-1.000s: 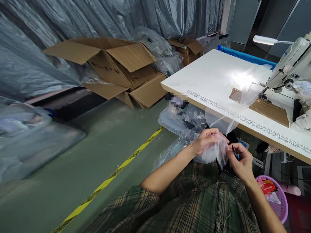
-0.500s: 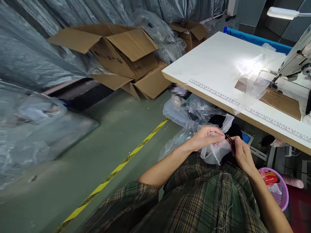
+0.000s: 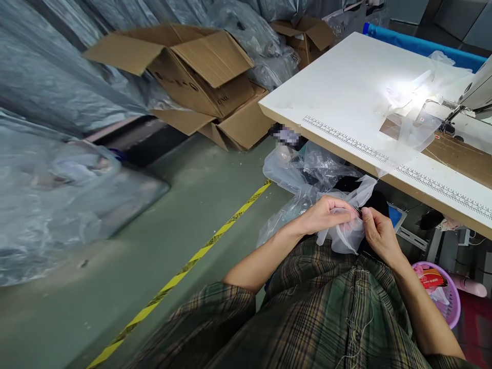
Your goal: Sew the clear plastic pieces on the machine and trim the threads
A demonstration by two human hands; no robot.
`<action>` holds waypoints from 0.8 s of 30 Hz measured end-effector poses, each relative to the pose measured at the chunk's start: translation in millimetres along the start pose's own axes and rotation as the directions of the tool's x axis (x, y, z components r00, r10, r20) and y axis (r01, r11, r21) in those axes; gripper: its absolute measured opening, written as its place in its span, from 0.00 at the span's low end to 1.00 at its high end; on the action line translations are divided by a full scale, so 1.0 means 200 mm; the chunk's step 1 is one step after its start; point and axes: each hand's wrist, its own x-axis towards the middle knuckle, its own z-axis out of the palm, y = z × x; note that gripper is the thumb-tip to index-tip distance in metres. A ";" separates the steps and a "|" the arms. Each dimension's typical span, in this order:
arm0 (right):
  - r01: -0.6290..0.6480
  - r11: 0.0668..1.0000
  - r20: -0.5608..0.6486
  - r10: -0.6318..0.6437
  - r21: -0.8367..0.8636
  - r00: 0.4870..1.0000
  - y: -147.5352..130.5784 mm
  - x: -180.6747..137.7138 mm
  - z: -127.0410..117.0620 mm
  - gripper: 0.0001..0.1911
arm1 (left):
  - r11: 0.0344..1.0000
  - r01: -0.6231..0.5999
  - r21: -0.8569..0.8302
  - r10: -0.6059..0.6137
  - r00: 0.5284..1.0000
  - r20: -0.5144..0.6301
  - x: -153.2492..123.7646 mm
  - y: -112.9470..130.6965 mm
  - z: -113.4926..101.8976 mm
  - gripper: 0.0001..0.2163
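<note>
My left hand (image 3: 326,215) is closed on a piece of sheer white fabric (image 3: 348,239), pinching it above my lap. The fabric hangs in folds below my fingers, and a strip rises toward the table edge. My right hand (image 3: 381,231) is closed around a small dark tool with two thin pointed tips (image 3: 358,210), which meets the fabric at my left fingertips. Most of the tool is hidden by the fingers, so whether it is snips or tweezers is unclear.
A white sewing table (image 3: 330,77) with a printed ruler edge carries a sewing machine (image 3: 476,92) and more sheer fabric (image 3: 417,130). Open cardboard boxes (image 3: 203,84) and plastic bags (image 3: 69,205) lie on the floor. A pink basket (image 3: 454,307) stands at my right.
My right hand has moved in toward my left hand, bringing the dark tool's tips to the fabric. The whole view has shifted slightly.
</note>
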 end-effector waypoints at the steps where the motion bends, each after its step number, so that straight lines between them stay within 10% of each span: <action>1: -0.004 1.000 -0.014 0.004 0.000 1.000 0.00 0.00 0.00 0.30 | 1.000 -0.007 -0.008 0.007 1.000 -0.008 0.00 0.00 0.00 0.12; 15: -0.019 0.999 -0.004 0.019 0.031 1.000 0.02 -0.02 0.01 0.29 | 0.994 0.005 -0.106 -0.004 1.000 0.013 0.01 0.01 -0.01 0.10; 24: -0.218 0.858 0.082 0.203 0.465 0.976 0.08 -0.07 0.02 0.32 | 0.944 -0.011 -0.330 -0.006 0.999 -0.052 0.01 -0.05 0.01 0.21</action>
